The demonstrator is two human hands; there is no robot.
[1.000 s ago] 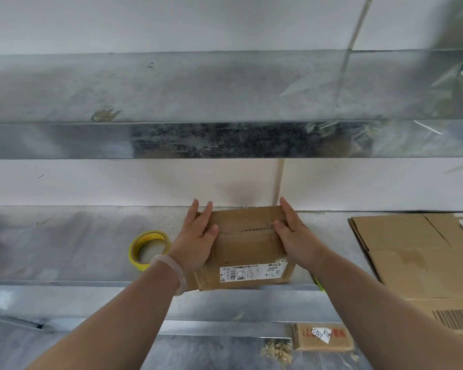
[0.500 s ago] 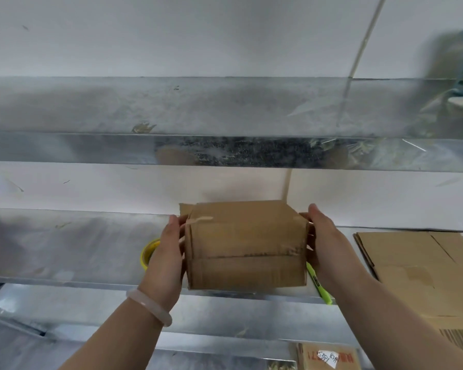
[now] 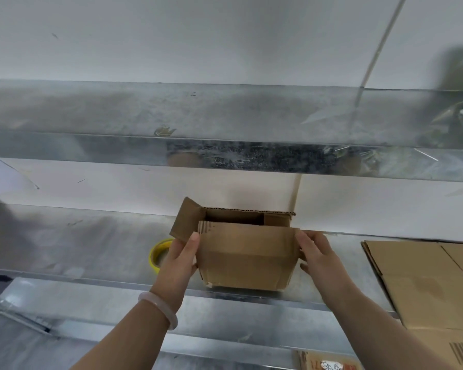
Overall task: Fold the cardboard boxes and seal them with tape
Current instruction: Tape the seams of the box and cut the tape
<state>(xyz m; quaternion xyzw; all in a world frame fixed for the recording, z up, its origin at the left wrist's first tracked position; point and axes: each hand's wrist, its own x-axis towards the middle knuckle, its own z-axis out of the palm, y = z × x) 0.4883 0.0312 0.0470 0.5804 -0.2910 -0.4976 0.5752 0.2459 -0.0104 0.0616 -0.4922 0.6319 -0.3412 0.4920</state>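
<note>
A small brown cardboard box (image 3: pixel 247 259) stands on the metal shelf (image 3: pixel 91 244) with its top open and its flaps up. The left flap leans outward. My left hand (image 3: pixel 181 259) grips the box's left side, thumb on the front face. My right hand (image 3: pixel 314 252) grips the right side, its fingers curled round the corner. A yellow roll of tape (image 3: pixel 158 252) lies on the shelf just left of my left hand, partly hidden by it.
Flattened cardboard boxes (image 3: pixel 428 284) lie stacked on the shelf at the right. A second metal shelf (image 3: pixel 225 153) runs overhead at the back. Below the front edge, a small labelled box (image 3: pixel 329 363) shows at the bottom.
The box has been turned so its open top faces up, and its flaps have come open. Both hands stayed on its sides. The green marker seen by my right hand is now hidden.
</note>
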